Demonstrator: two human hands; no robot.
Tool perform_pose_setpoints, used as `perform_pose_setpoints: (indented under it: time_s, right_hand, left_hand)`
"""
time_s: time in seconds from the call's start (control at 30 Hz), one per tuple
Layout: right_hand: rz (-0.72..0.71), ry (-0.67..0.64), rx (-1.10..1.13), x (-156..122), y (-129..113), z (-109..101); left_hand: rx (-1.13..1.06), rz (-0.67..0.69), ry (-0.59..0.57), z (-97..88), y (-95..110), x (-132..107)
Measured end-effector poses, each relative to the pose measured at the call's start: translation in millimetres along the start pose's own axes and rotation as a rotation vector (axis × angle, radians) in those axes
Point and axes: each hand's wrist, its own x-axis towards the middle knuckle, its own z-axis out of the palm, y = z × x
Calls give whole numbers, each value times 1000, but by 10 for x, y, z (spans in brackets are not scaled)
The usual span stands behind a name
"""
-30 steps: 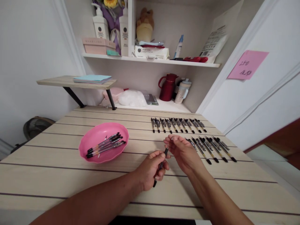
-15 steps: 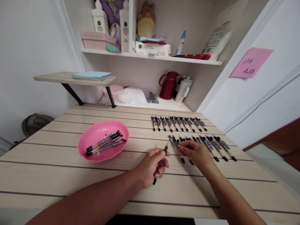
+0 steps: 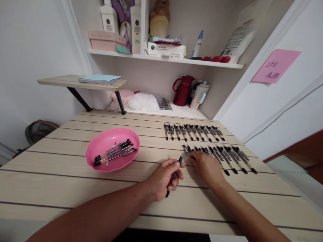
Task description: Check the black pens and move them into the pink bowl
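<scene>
Our left grip (image 3: 165,176) holds a tip-out pen (image 3: 180,159); whether our right grip (image 3: 208,168), beside it over the near pen row (image 3: 225,158), holds anything, we cannot tell. Brushing sideways could skew that row.

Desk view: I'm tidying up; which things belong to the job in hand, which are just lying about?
Likely in use:
pen in left hand
front pen row, at right hand
back pen row
bowl of pens

Likely lying about:
red jug
papers
pink box

Pens (image 3: 114,153) in the bowl (image 3: 104,139) at left on the table (image 3: 63,188), back row (image 3: 193,131) behind front row (image 3: 238,159) at right.
</scene>
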Motion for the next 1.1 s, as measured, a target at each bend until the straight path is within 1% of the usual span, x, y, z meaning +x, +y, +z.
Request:
perform_pose_setpoints:
  time_s: [0.23, 0.33, 0.43, 0.5, 0.53, 0.6, 0.67, 0.73, 0.8, 0.87, 0.97, 1.03, 1.1]
  right_hand:
    - [-23, 2, -50, 33, -49, 57]
    - [-32, 13, -27, 28, -50, 51]
    - [1, 50, 44, -16, 0, -9]
    - [41, 74, 177, -88, 30, -86]
    - [56, 68, 282, -141, 29, -129]
    - [65, 2, 543, -279, -26, -204]
    - [43, -113, 792, -442, -156, -234]
    - [36, -179, 939, -598, -330, -206]
    - [77, -152, 997, -714, -495, -139]
    - [125, -109, 1024, -774, -607, -71]
    - [154, -72, 992, -766, -643, -32]
    - [159, -29, 880, -716, -591, -43]
    - [154, 18, 687, -651, -507, -57]
  left_hand:
    - [-11, -9, 2, -1, 4, 3]
    - [-10, -3, 15, 1, 8, 2]
    - [-7, 17, 33, 4, 1, 1]
    - [-25, 40, 48, 9, -10, 6]
    - [-50, 57, 56, 12, -16, 10]
    - [-136, 100, 61, 21, -30, 23]
    - [-239, 147, 55, 31, -40, 36]
    - [-320, 183, 57, 40, -45, 46]
    - [-371, 200, 67, 45, -44, 51]
    - [-399, 207, 66, 43, -39, 53]
    - [-393, 212, 42, 31, -26, 54]
    - [-372, 216, 47, 18, -18, 55]
    - [-350, 205, 84, 3, -12, 59]
